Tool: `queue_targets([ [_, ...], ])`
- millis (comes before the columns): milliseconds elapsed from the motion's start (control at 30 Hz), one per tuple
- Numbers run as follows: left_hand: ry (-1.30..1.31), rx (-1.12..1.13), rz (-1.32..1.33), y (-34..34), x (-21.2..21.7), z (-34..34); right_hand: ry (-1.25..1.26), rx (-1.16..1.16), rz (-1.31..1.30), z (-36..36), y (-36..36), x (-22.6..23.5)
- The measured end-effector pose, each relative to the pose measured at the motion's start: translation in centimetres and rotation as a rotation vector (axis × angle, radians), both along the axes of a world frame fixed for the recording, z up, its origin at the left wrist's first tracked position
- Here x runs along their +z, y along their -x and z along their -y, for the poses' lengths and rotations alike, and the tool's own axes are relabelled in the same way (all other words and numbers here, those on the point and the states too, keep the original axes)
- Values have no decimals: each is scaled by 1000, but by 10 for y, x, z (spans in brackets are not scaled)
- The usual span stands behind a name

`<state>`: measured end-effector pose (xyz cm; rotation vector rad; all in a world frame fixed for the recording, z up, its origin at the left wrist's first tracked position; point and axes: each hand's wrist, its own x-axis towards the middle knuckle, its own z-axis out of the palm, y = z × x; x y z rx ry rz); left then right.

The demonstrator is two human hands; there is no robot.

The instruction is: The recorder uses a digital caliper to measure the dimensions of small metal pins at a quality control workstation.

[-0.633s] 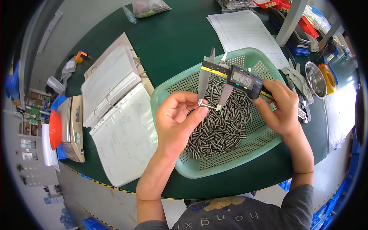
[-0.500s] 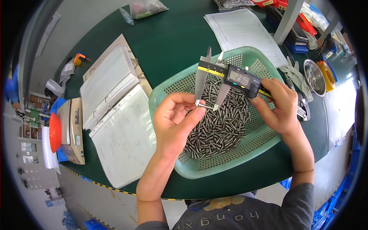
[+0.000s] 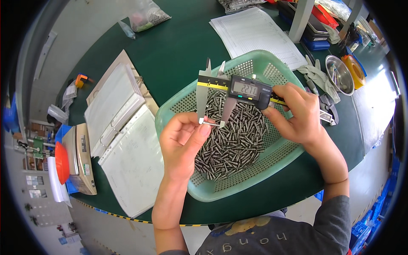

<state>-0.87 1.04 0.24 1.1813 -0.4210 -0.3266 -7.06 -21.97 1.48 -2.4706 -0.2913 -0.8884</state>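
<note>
My left hand pinches a small metal pin between thumb and forefinger, holding it lengthwise between the jaws of a digital caliper. My right hand grips the caliper at its right end, thumb under the body and fingers curled over the beam. The jaw tips reach both ends of the pin; whether they press on it is too small to tell. Below both hands stands a green perforated plastic basket, holding a heap of similar metal pins.
An open ring binder lies left of the basket, beside a weighing scale. Paper sheets lie behind the basket. A metal bowl, tape roll and glove are at right. A bag of parts sits at the back.
The caliper jaws have closed slightly along the pin, and its display reading has changed. Both hands, with caliper and pin, sit a little further left in view, as do the basket and papers.
</note>
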Motion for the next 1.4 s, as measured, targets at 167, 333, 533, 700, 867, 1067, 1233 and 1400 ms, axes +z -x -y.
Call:
queue_targets([
  [167,0,33,38,0,0,0,21,17,14,-2,-2,-2],
  [333,29,8,30,0,-1,0,23,13,-30,3,0,-4],
  [533,24,2,37,1,-1,0,33,-1,20,2,-3,-4],
  [700,54,10,63,1,-2,-1,41,29,38,-2,-1,-1],
  [867,52,32,97,1,-1,-1,17,38,72,-1,-3,-2],
  [1067,62,12,119,1,-1,0,23,0,43,1,-1,0],
  [1233,30,-7,63,1,-1,-2,50,5,71,2,-1,1],
  [1400,20,-18,13,1,2,-1,66,4,46,1,1,1],
])
